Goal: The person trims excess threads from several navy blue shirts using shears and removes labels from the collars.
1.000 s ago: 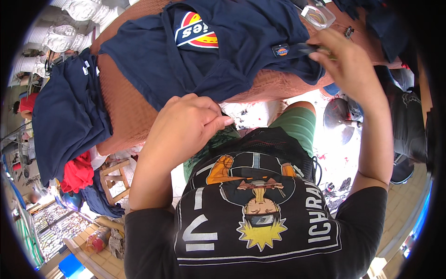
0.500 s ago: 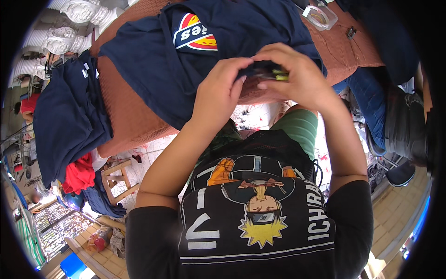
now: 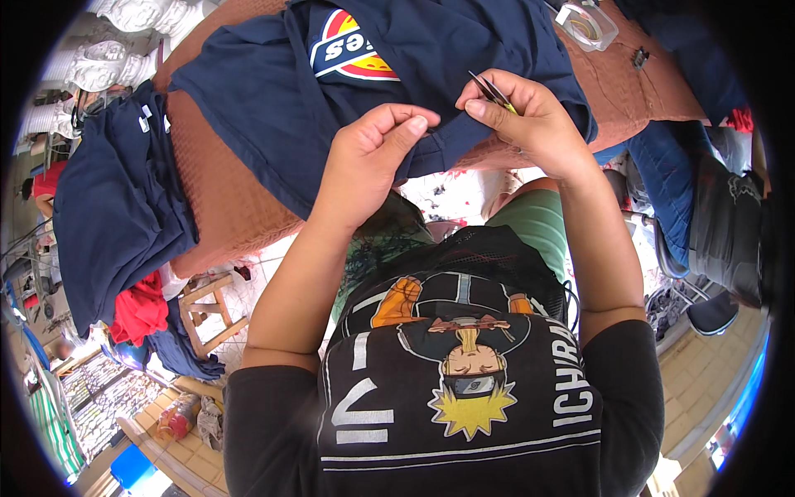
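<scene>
While the dark blue shirt (image 3: 431, 74) is spread flat over the brown table cover (image 3: 224, 199), its near edge is pulled toward the person so that it can be worked on close up. A small fold of that edge is pinched by the left hand (image 3: 368, 157), with the thumb and fingers closed on the cloth, most likely so that it is kept tight and does not slip. A small thin tool (image 3: 490, 91), dark with a bit of yellow, is held in the right hand (image 3: 530, 124), whose fingers are curled shut around it; what kind of tool it is cannot be told for sure. The tip is pointed at the cloth right beside the left fingers, so both hands are kept close together at one spot on the hem. A round red, yellow and white patch (image 3: 352, 45) is seen higher up on the shirt, well away from the hands. More dark blue shirts (image 3: 116, 207) are hung over the left end of the table, with a red cloth (image 3: 141, 311) below them. A clear tape holder (image 3: 586, 23) is set at the far right of the table, well apart from the hands.
</scene>
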### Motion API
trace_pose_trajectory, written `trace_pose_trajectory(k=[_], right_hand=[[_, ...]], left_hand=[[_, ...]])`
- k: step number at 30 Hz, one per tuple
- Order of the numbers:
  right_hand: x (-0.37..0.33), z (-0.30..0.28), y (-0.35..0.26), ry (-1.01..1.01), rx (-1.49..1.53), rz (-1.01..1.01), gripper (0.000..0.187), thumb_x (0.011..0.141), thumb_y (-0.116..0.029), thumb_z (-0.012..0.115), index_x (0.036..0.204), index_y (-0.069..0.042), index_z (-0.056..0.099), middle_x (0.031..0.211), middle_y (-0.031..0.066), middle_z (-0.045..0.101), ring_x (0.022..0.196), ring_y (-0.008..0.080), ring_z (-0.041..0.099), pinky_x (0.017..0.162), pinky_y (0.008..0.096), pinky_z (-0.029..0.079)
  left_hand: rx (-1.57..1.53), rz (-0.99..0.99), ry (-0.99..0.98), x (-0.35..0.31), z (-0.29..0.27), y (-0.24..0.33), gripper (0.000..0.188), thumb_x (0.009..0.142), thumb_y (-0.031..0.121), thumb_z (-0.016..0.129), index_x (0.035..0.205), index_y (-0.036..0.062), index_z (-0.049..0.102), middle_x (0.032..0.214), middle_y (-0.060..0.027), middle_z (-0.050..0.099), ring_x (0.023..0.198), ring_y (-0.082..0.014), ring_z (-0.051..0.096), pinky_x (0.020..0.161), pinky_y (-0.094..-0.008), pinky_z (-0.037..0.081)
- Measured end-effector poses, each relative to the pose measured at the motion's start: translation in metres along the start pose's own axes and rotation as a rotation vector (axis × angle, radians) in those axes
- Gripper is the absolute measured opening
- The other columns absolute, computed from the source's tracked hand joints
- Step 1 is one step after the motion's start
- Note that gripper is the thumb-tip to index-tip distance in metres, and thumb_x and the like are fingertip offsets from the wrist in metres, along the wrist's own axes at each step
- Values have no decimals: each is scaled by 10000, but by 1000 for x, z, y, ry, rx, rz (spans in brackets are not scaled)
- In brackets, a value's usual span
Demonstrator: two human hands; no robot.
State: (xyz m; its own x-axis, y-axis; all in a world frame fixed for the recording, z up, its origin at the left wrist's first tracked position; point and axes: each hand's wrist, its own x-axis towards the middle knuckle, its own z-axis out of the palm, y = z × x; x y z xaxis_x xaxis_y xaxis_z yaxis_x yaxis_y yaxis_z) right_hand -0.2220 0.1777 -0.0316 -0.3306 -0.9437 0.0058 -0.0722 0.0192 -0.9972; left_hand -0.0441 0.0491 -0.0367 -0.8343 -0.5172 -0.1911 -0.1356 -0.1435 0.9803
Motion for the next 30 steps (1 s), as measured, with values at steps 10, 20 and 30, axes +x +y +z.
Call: trace_pose_trajectory(k=[10,20,30], right_hand=[[-3,-7,-3,17,55,61,182,937,-200,636,1006,-33,658,918,-26,645,898,50,547,827,223,426],[-8,-2,-11,-5,-2,53,125,935,-182,641,982,-66,646,777,-104,528,695,-21,422,604,161,331],[-24,9,-22,255,-584,-393,266,800,-147,728,1040,-68,643,896,91,600,825,276,618,758,344,498]], left_hand=[[104,86,-109,-10,-5,13,313,927,38,619,1235,-13,591,1100,-64,660,982,-82,607,851,-221,486],[459,383,173,-10,11,6,129,884,108,686,999,50,687,749,-16,692,582,-50,549,549,-214,438],[596,262,111,-15,12,19,126,939,134,637,983,16,651,850,3,689,788,-22,582,715,-190,460]])
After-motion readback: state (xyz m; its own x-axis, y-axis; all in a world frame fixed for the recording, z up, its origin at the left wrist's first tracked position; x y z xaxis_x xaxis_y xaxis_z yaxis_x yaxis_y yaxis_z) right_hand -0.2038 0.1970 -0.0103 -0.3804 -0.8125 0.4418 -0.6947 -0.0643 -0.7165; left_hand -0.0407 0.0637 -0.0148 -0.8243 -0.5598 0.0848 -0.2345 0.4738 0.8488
